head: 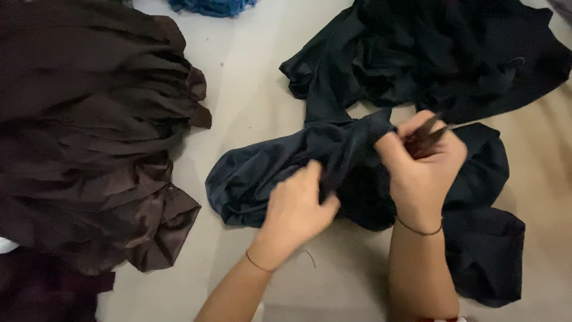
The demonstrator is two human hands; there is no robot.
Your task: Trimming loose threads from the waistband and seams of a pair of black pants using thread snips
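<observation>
Hands (357,185) grip navy garment (262,173) — scissors (426,136) in right.

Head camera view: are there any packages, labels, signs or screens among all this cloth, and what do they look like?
None in view: no package, label, sign or screen shows.
Only cloth lies on the pale surface: a dark navy garment under both hands, a black pile behind it, a brown gathered pile to the left, and a blue scrap at the top edge.
</observation>
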